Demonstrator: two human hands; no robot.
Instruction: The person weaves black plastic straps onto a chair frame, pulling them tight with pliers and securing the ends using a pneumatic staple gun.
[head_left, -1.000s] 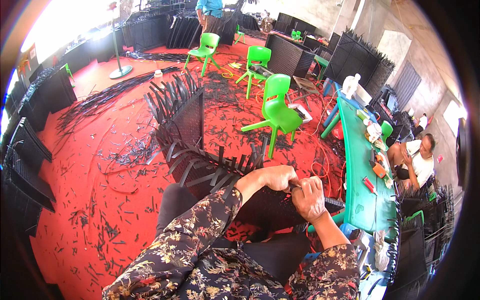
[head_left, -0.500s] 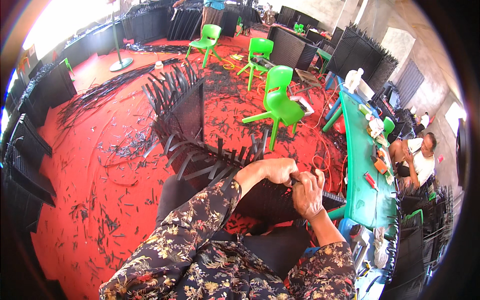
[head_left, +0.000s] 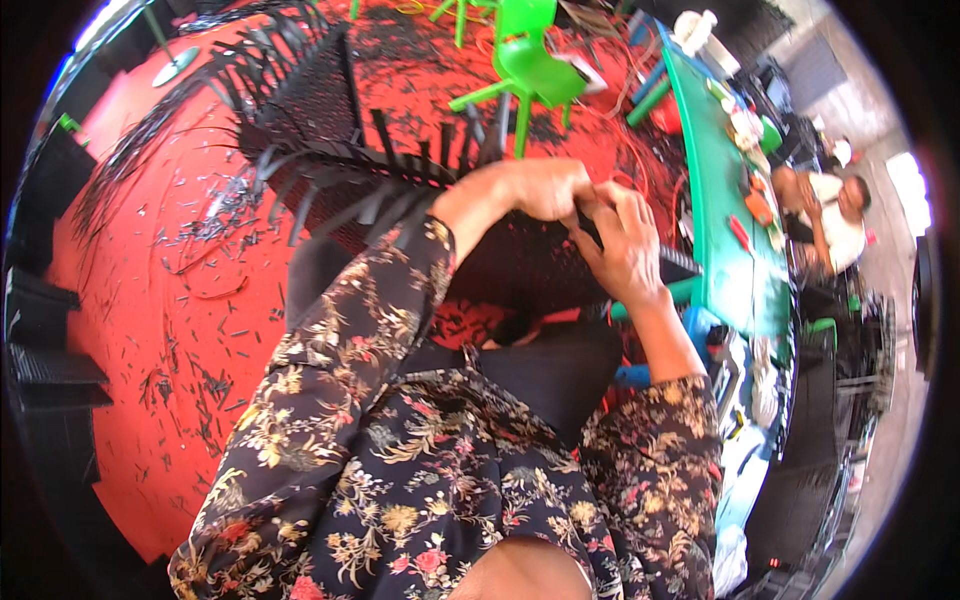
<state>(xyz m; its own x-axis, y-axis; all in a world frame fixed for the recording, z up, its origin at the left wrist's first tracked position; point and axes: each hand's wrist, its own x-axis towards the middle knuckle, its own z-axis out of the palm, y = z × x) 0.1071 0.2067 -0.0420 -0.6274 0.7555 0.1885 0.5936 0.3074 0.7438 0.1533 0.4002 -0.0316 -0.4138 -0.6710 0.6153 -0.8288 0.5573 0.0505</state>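
A black woven panel piece (head_left: 530, 262) stands in front of me over my lap, with a fringe of loose black flat strips (head_left: 345, 190) along its upper left edge. My left hand (head_left: 548, 188) is closed in a fist at the panel's top edge. Right against it, my right hand (head_left: 622, 238) has its fingers bent and pinched together. Whatever lies between the fingers is dark and mostly hidden, so I cannot make it out. Another woven side (head_left: 310, 100) of the piece rises beyond, also topped with upright strips.
On the right stands a green table (head_left: 690, 180) bearing a red-handled tool (head_left: 741, 233) and an orange tool (head_left: 758, 205). A green chair (head_left: 525, 60) is ahead. Black offcuts litter the red floor (head_left: 200, 330). Another person (head_left: 830, 215) sits beyond the table.
The view has tipped downward, so hands, panel and chair appear higher in the picture. My hands stay close together at the panel's edge; the right fingers have shifted slightly.
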